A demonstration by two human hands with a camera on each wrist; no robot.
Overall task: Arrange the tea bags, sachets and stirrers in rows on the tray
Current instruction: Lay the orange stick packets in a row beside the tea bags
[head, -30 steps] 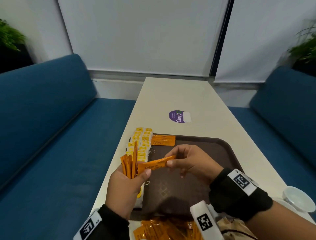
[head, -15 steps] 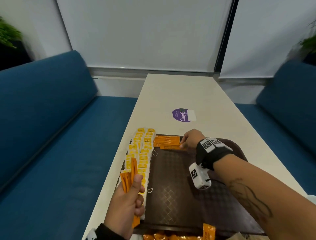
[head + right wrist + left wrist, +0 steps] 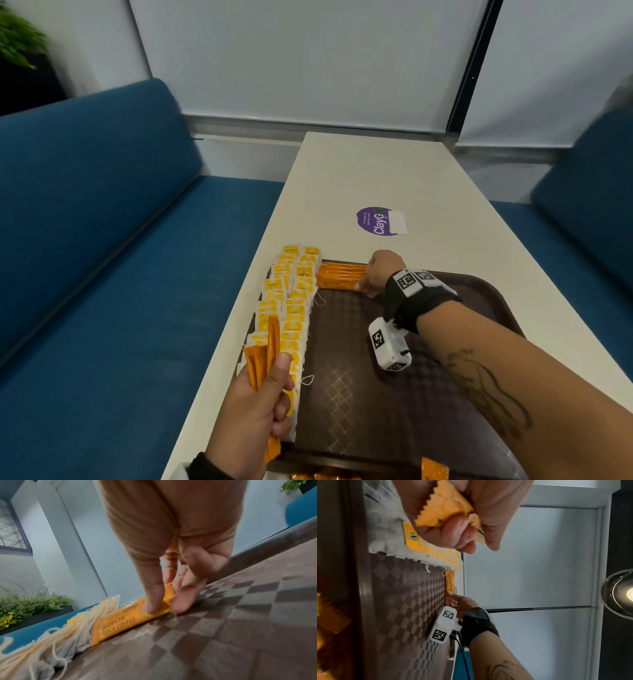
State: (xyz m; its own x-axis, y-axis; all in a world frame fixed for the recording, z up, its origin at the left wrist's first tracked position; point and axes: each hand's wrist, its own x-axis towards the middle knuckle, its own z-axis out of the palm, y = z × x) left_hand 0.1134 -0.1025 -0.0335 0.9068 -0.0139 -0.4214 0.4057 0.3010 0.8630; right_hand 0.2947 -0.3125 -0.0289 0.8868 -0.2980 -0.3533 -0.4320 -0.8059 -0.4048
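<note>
Your right hand (image 3: 379,272) presses a coffee sachet (image 3: 130,620) with straight fingertips (image 3: 152,609) into the sachet row (image 3: 340,278) at the tray's (image 3: 496,301) far left corner, while your left hand (image 3: 255,407) grips a spare bundle (image 3: 262,359) over the tea bags (image 3: 291,301) on the left. The sachet row is in hand; next, release and draw another from the bundle. Only the right wrist view shows the fingertip contact; only the head view shows both rows.

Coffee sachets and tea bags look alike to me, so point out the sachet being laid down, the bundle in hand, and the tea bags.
laid sachet (image 3: 120,626), right wrist view, printed face.
sachet bundle (image 3: 260,359), head view, upper ends.
tea bags (image 3: 294,301), head view, mid-row.
</note>
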